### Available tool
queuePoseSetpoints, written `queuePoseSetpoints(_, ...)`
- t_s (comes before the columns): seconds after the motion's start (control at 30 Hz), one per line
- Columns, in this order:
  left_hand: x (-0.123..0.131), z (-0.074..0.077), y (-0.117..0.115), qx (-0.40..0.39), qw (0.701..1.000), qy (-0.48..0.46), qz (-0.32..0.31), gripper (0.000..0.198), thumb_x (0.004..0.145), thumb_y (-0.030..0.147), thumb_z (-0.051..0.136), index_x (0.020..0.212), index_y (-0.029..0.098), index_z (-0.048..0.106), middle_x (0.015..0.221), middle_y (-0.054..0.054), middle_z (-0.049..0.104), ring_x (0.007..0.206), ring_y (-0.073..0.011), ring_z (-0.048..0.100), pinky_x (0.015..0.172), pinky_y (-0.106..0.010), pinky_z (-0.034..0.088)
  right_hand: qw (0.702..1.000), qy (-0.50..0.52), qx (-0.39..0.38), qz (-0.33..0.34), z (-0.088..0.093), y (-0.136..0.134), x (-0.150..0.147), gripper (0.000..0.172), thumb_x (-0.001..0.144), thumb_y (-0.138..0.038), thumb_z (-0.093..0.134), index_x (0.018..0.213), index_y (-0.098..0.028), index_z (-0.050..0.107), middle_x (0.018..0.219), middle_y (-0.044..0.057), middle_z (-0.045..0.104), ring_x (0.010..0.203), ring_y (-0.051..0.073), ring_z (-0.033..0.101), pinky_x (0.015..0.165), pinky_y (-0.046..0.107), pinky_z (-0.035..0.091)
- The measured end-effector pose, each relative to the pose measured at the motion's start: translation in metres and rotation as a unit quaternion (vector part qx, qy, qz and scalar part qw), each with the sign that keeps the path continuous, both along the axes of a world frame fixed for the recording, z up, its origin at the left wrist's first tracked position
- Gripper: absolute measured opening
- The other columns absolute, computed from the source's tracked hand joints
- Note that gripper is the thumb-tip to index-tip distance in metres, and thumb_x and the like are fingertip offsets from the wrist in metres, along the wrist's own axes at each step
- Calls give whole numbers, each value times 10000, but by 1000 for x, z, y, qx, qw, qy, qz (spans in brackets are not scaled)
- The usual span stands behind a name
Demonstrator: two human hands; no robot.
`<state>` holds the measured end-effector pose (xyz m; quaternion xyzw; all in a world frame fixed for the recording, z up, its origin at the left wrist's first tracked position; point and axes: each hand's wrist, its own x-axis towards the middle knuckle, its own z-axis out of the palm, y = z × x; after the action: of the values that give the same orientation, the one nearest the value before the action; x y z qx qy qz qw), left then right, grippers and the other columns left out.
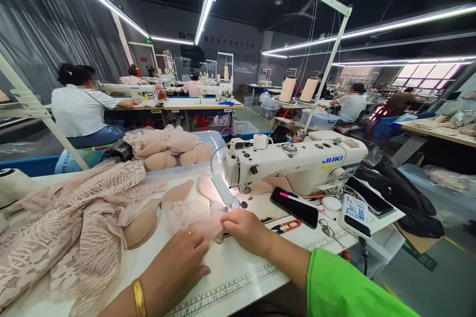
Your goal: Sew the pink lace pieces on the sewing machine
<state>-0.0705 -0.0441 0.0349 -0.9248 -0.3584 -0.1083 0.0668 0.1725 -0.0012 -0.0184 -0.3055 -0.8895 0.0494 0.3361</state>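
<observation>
In front of the white JUKI sewing machine [293,161], a sheer pale pink fabric piece [189,219] lies partly under the needle area. My right hand [247,232] pinches its right edge close to the machine's head. The fingers of my left hand [178,262], ringed and with a gold bangle at the wrist, are curled at the fabric's near edge; the fingertips are partly hidden. Beige moulded cups [141,225] and a heap of pink lace fabric [100,228] lie to the left. A small lamp lights the needle, which is hard to see.
Right of my hands lie red thread snips [287,226], a black phone [295,206], a pink pen and a white power bank [355,215]. Behind the fabric, a clear plastic bin [213,144] stands beside more cups and lace. Other people sit at machines further back.
</observation>
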Motion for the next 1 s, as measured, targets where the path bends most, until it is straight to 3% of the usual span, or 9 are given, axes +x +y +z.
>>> queuePoseSetpoints(0.1,17,-4,12,-14,998,21,-57,239,895,0,565,948,218,649,987,-36,730,868,-257,662,791,-386,499,996,-69,15,46,-10,23,19,248,959,-33,528,927,-224,683,1139,72,777,959,215,670,832,311,526)
queuePoseSetpoints(0.17,27,-5,29,-4,998,43,-41,301,890,-46,504,978,196,660,984,-57,724,867,-260,661,783,-388,505,993,-89,22,75,-8,30,28,275,967,-28,493,972,-217,692,1229,82,766,1019,220,659,852,317,531)
queuePoseSetpoints(0.3,36,-18,54,-1,997,79,-9,258,970,54,494,807,188,642,814,-69,663,708,-251,602,633,-375,464,994,-56,9,90,2,30,38,327,976,-54,478,1128,-230,708,1255,75,760,1071,235,635,870,340,521)
queuePoseSetpoints(0.37,35,-27,56,18,999,38,-16,279,1009,96,471,805,187,639,826,-70,647,729,-247,593,639,-372,464,996,-55,2,71,6,26,41,365,967,-71,498,1213,-243,707,1182,79,761,1025,240,621,827,340,502)
queuePoseSetpoints(0.47,32,-34,53,37,998,-30,-40,296,1048,143,438,838,186,643,916,-78,659,817,-243,596,717,-379,488,995,-85,-5,51,11,22,44,374,942,-64,510,1159,-256,746,1039,72,725,917,227,585,740,319,452)
queuePoseSetpoints(0.57,32,-33,52,15,996,-54,-63,306,1060,153,421,843,192,634,941,-70,663,845,-230,584,772,-380,493,992,-106,-17,58,13,21,48,343,937,-59,523,1080,-257,765,970,56,682,865,206,552,716,299,424)
queuePoseSetpoints(0.67,33,-30,52,-5,996,-60,-61,303,1052,121,409,845,188,618,880,-59,639,789,-223,546,719,-365,478,991,-108,-13,78,13,22,50,324,924,-52,560,1076,-252,764,932,40,660,829,187,529,705,282,411)
queuePoseSetpoints(0.87,36,-30,52,16,991,-96,-87,249,1013,62,440,1083,170,654,880,-69,620,796,-244,523,687,-354,455,991,-100,-5,93,12,23,53,321,891,-48,608,1093,-239,769,927,30,664,806,178,512,696,281,397)
queuePoseSetpoints(1.0,37,-29,52,16,991,-98,-91,253,1002,55,442,1054,179,656,866,-65,607,772,-235,505,667,-339,426,991,-95,-8,95,13,23,53,323,882,-48,604,1089,-234,768,934,35,662,815,182,511,707,287,398)
